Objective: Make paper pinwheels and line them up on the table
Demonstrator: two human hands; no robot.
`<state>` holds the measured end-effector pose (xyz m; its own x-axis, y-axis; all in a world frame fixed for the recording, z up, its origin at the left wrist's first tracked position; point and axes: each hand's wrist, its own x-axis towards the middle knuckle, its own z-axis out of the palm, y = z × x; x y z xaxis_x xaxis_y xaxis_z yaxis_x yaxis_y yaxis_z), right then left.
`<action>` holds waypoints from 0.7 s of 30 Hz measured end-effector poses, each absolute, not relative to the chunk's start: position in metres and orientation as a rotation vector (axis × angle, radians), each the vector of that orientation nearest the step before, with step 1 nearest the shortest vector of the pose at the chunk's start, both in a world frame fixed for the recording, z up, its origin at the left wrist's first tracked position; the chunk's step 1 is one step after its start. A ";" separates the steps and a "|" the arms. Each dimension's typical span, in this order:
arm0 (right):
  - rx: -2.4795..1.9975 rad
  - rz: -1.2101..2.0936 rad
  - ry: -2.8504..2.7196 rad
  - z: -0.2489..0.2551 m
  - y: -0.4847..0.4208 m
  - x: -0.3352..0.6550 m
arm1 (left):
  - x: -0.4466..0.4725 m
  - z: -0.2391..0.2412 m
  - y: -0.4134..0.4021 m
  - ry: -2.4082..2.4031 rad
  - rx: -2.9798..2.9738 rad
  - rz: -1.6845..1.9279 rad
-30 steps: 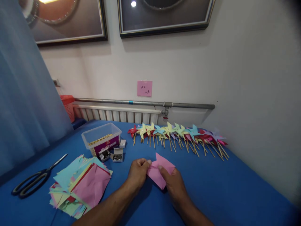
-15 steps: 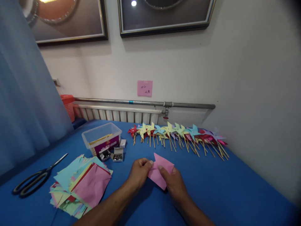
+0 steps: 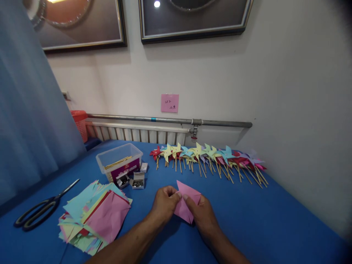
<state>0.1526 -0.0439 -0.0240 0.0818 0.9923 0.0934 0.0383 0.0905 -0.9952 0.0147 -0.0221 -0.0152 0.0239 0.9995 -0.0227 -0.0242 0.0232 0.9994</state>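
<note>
A folded pink paper sheet (image 3: pixel 184 205) lies on the blue table (image 3: pixel 269 220) between my two hands. My left hand (image 3: pixel 164 205) pinches its left edge with curled fingers. My right hand (image 3: pixel 202 216) presses and grips the sheet's right side, forefinger on top near the fold. Part of the paper is hidden under my right hand.
A stack of coloured paper squares (image 3: pixel 93 216) lies to the left, black scissors (image 3: pixel 38 211) beyond it. A clear plastic box (image 3: pixel 119 161) with sticks and small pin boxes (image 3: pixel 136 180) stand behind. A row of paper pinwheels (image 3: pixel 209 157) lines the back right.
My hands have drawn closer together on the pink sheet; its upper point has shifted slightly left and lower, and more of the sheet is covered by my right hand.
</note>
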 end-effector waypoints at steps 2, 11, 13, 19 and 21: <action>-1.213 0.977 -1.224 -0.020 -0.045 0.153 | 0.016 -0.016 -0.023 1.212 1.195 1.213; -1.289 0.614 -1.378 -0.020 -0.049 0.158 | 0.021 -0.016 -0.027 1.235 1.150 1.231; -1.227 0.620 -1.448 -0.018 -0.051 0.158 | 0.021 -0.017 -0.028 1.230 1.131 1.227; -1.179 0.660 -1.659 -0.010 -0.055 0.157 | 0.019 -0.018 -0.025 1.212 1.156 1.256; -1.162 0.666 -1.700 -0.006 -0.057 0.156 | 0.018 -0.018 -0.024 1.205 1.159 1.267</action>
